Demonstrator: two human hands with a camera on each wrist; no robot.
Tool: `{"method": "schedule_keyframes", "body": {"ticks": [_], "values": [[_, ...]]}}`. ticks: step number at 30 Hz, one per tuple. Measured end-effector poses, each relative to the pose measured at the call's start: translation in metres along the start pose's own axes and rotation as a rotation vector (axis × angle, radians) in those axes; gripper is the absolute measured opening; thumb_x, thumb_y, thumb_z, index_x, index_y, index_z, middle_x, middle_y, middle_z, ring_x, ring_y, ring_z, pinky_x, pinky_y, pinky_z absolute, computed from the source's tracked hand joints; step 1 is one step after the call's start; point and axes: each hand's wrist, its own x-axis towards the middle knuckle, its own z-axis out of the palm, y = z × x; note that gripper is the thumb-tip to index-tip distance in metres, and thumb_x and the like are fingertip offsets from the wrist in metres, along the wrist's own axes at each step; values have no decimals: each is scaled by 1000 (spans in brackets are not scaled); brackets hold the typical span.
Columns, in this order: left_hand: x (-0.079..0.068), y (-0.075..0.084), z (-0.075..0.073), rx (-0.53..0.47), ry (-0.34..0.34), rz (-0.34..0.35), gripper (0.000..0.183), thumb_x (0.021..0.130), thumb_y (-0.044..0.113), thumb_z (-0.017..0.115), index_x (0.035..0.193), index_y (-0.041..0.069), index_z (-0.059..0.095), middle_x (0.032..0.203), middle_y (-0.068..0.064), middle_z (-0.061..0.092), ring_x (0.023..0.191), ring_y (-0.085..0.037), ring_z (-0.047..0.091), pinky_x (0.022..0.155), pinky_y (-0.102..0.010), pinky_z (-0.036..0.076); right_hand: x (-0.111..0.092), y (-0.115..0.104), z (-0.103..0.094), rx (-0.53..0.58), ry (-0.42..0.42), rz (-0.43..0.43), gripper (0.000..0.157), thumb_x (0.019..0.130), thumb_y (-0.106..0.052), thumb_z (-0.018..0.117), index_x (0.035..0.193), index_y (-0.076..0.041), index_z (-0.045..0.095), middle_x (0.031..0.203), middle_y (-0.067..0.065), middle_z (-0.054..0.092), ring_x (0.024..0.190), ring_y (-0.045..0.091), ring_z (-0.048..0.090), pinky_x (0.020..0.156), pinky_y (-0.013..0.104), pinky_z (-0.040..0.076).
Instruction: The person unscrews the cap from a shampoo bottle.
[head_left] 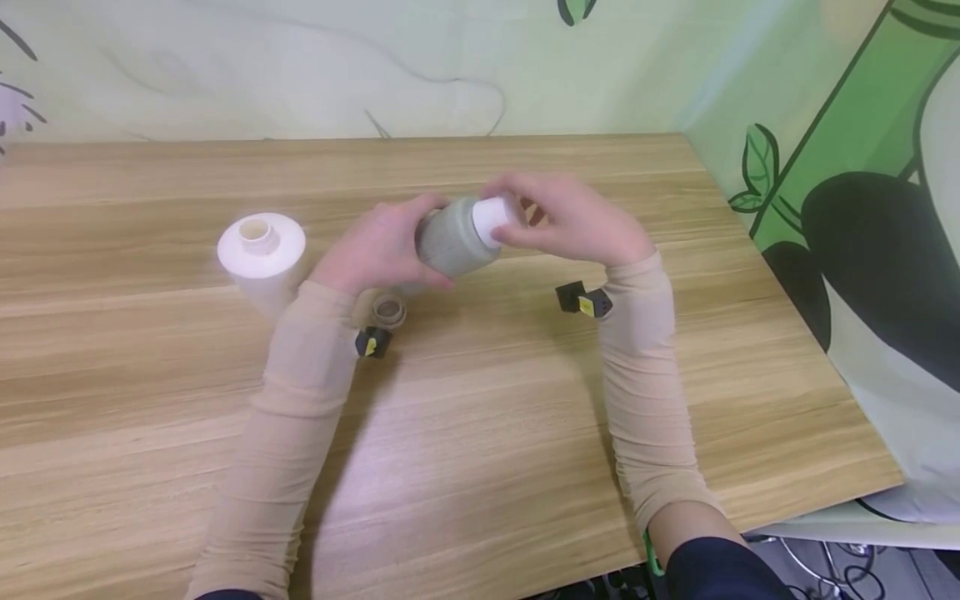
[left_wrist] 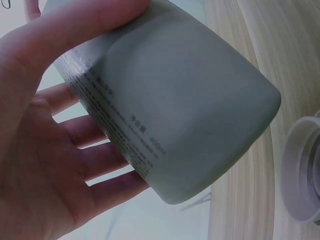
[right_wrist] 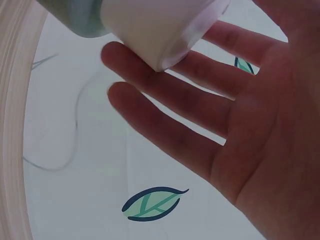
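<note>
My left hand grips a grey-green bottle tilted above the table, its thumb and fingers wrapped about the body. Small dark print, including "400ml", shows on the bottle in the left wrist view. At the bottle's top end sits a white cap, which my right hand holds between thumb and fingers. In the right wrist view the cap meets the bottle's green shoulder, with fingers along its underside.
An uncapped white bottle stands upright left of my left hand. By my left wrist, a small round cap-like piece lies on the wooden table, its hollow side upward. A painted wall rises behind the table.
</note>
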Motion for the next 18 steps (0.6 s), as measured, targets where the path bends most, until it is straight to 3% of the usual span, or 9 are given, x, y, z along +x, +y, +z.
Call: {"method": "schedule_keyframes", "body": {"ticks": [12,15,18], "values": [[0,-2,-1,-32,-3,-9,90,65,26,87,142,15,43,131,-11,60,113,-29,58,99,-50,47,0,1,1,-51,34,-173,45,86,-12,69,129,-7,57,134,10,58,121,23,54,102,39,47],[0,-2,-1,-28,5,-10,90,64,27,87,142,16,42,131,-11,60,113,-30,59,98,-50,47,1,2,2,-15,32,-150,50,87,-14,69,133,-4,53,135,11,56,124,23,53,105,40,44],[-1,-3,-1,-19,11,-8,91,64,28,87,142,16,42,131,-12,60,112,-30,59,98,-50,48,1,3,2,21,31,-65,58,89,-23,68,140,-5,45,138,10,55,123,22,53,103,40,46]]}}
